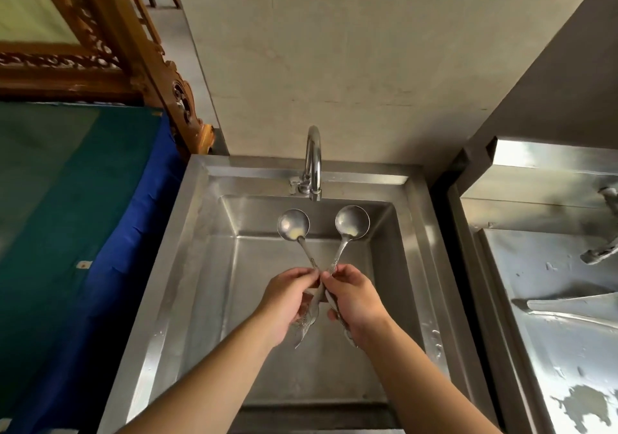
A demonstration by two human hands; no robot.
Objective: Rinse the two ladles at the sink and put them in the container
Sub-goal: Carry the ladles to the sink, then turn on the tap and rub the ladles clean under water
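Note:
Two steel ladles are held over the steel sink (187, 266), their handles crossing in an X between my hands. My left hand (284, 303) grips the handle of the ladle whose bowl (352, 221) sits to the right of the spout. My right hand (356, 299) grips the other ladle, whose bowl (293, 224) sits to the left. Both bowls face up with a little yellowish residue inside, just below and in front of the faucet (313, 162). No water stream is visible. No container shows in this view.
A second steel basin or counter (551, 299) with wet patches stands to the right. A green and blue cloth (67, 216) covers a surface at the left, beside carved wooden furniture (133, 49). A plain wall rises behind the sink.

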